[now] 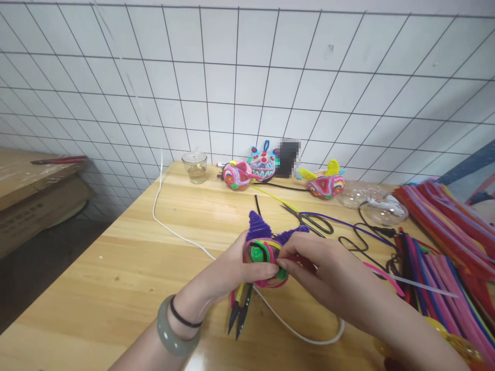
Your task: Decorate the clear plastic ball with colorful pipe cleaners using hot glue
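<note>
A small pipe-cleaner figure (266, 247) with purple ears and a pink, yellow and green face is held above the wooden table (127, 268). My left hand (228, 270) wraps round its left side, thumb pressed on the front. My right hand (320, 270) pinches the figure's right side with fingers closed. A small pair of thread snips (240, 308) hangs below my left hand, apparently tucked in it.
Black scissors (313, 220) lie just behind the figure. Three finished pipe-cleaner figures (263, 165) and a glass cup (195, 166) stand at the wall. A white cable (170, 226) crosses the table. Heaps of coloured pipe cleaners (444, 242) fill the right side. Cardboard boxes (34, 196) at left.
</note>
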A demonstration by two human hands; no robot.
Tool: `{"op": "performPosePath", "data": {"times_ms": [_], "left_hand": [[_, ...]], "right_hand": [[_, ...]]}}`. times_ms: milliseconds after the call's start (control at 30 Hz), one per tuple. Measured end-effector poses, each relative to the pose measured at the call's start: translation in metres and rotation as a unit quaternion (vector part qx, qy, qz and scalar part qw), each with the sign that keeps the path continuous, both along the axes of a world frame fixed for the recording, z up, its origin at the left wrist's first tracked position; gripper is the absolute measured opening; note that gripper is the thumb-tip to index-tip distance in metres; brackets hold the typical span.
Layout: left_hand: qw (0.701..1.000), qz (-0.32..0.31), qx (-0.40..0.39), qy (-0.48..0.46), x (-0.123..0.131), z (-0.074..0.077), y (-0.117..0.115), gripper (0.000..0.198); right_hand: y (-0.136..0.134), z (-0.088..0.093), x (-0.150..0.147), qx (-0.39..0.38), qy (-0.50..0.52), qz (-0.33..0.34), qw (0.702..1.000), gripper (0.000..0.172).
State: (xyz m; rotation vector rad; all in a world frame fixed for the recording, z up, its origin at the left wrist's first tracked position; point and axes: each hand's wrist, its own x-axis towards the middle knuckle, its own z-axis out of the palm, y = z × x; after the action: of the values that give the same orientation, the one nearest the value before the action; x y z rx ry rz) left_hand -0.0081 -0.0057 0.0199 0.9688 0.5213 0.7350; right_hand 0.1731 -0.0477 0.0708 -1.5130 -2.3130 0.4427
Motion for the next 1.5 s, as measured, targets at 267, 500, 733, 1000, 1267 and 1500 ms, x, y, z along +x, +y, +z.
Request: {"op": "performPosePath", "data": {"times_ms": [267, 500, 733, 1000, 1267, 1500], "left_hand": [[0.997, 0.021, 0.045, 0.054, 0.002, -0.002, 0.001, 0.053], [0.999, 0.012, 0.033, 0.032, 0.001, -0.001, 0.001, 0.052], [0.998, 0.026, 0.031, 0.038, -0.001, -0.008, 0.001, 0.058], [0.998, 0.028, 0.043, 0.039, -0.002, -0.010, 0.001, 0.056], [0.998, 0.013, 0.046, 0.046, -0.002, -0.004, 0.001, 0.060], [0.996, 0.035, 0.058, 0.062, 0.000, -0.008, -0.001, 0.053]], "right_hand": [[0.001, 0.001, -0.005, 0.004, 0.007, -0.002, 1.000, 0.014], [0.001, -0.002, -0.003, -0.017, 0.049, -0.008, 0.999, 0.014], [0.001, 0.000, 0.003, -0.028, 0.051, -0.012, 0.998, 0.015], [0.003, 0.003, 0.004, -0.020, 0.054, -0.010, 0.998, 0.016], [0.001, 0.001, 0.003, 0.006, 0.039, -0.018, 0.999, 0.015], [-0.001, 0.004, 0.000, -0.012, 0.006, -0.025, 1.000, 0.015]]}}
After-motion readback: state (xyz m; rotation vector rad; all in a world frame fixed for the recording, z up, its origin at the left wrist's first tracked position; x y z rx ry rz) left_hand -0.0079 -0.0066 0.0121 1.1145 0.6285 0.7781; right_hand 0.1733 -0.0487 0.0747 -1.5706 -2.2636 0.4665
